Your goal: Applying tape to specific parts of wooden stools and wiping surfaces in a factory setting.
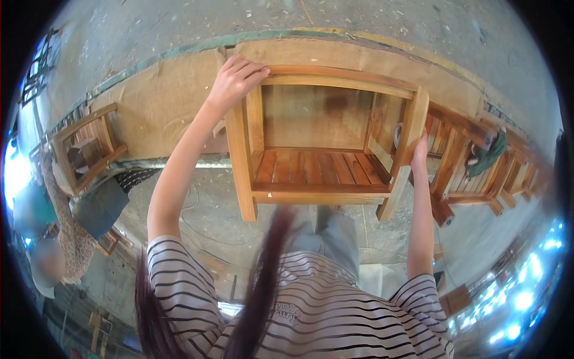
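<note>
A small wooden table frame (pixel 320 167) with square legs and a slatted shelf stands before me, its legs pointing my way over the bench's near edge. My left hand (pixel 238 81) is closed over its far left corner, with the fingers bent onto the end of the top rail. On the other side, my right hand (pixel 420 151) grips the outside of the right post; some of its fingers are hidden by the wood. Through the open frame a brown cardboard surface shows.
Brown cardboard (pixel 167 99) covers the long bench. At right stand more slatted wooden pieces (pixel 448 158) with a dark green cloth (pixel 487 154) on them. Another wooden frame (pixel 89 146) sits at left, near a person (pixel 72 239). A thin cable (pixel 191 224) lies on the floor.
</note>
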`<move>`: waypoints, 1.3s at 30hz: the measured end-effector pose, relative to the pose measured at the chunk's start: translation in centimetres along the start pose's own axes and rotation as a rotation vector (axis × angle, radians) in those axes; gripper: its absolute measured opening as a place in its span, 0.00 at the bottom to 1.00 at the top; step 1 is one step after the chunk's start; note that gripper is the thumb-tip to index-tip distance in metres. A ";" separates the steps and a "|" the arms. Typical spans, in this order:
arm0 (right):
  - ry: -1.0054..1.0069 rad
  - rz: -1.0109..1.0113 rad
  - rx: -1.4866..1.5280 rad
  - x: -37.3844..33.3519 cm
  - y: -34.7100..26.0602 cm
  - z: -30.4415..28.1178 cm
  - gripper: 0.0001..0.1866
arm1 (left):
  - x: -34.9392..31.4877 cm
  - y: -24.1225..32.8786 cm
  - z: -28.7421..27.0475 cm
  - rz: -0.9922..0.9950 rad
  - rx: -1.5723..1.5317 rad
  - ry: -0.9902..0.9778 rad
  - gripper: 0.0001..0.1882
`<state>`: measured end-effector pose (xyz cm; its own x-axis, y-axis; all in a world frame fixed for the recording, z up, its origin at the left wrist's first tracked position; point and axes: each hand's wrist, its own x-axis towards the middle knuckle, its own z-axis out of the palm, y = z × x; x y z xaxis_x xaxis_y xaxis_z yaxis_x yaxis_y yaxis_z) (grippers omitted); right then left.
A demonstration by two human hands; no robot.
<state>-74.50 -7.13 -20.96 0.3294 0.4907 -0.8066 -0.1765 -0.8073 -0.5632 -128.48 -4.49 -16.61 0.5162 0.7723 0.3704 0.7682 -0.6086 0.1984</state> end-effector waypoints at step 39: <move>-0.027 -0.524 0.380 -13.5 -7.9 -2.6 0.21 | -7.5 16.3 -11.7 -1.635 -1.245 0.957 0.49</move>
<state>-75.12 -8.25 -5.21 0.4381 0.8004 -0.4092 -0.3162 -0.2888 -0.9036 -124.29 -22.35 -5.54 -0.6696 0.5148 -0.5353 -0.5274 0.1778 0.8308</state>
